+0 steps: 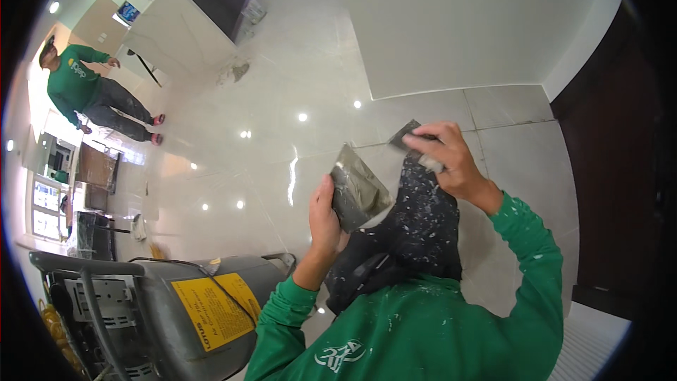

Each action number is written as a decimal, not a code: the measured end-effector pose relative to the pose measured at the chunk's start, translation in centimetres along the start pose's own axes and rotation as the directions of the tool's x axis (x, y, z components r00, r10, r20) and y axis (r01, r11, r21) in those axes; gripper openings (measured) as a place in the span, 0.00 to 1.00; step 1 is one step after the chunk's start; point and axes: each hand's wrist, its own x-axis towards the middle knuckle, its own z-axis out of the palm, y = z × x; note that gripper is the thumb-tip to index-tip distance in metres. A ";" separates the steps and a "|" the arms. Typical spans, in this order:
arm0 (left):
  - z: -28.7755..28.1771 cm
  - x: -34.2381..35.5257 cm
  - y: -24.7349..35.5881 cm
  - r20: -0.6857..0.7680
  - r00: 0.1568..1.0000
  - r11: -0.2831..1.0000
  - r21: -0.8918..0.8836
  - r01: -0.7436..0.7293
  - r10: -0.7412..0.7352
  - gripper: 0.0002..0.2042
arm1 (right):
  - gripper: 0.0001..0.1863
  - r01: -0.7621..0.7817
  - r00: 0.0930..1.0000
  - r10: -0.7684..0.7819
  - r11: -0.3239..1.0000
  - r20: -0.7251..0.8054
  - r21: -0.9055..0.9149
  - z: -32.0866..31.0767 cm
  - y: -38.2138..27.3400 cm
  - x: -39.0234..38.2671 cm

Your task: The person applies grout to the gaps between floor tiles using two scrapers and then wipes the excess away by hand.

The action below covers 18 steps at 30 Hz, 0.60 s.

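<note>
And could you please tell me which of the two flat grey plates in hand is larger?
The squarish grey plate bearing grey paste, in the left hand; the dark rectangular blade in the right hand looks smaller.

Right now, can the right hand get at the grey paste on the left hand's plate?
Probably yes: the right hand grips a dark flat scraper near the plate, nothing visible stands between them, and the grey paste lies exposed.

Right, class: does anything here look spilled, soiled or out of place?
Yes: a rough greyish patch interrupts the glossy floor near the counter, upper left. White specks also dot the person's dark trousers. I cannot tell what either is.
</note>
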 end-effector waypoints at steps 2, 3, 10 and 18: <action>-2.8 0.2 -0.2 -0.040 0.961 0.943 0.207 -0.261 0.275 0.23 | 0.20 -0.197 0.969 0.230 0.940 -0.089 0.280 -0.1 -3.3 -0.1; -2.9 -0.1 0.7 0.079 0.815 0.678 0.514 -0.526 0.573 0.25 | 0.18 -0.384 0.832 0.544 0.425 0.107 0.820 0.0 -5.4 0.1; -2.0 0.9 4.7 0.756 0.024 -0.373 0.349 -0.860 0.654 0.19 | 0.16 -0.384 0.599 0.370 -0.645 0.710 0.660 0.2 -11.7 3.0; -2.7 4.5 1.4 0.954 0.204 -0.339 0.271 -0.901 0.221 0.07 | 0.20 -0.167 0.708 0.474 -0.608 0.524 0.776 -4.1 -6.6 -0.8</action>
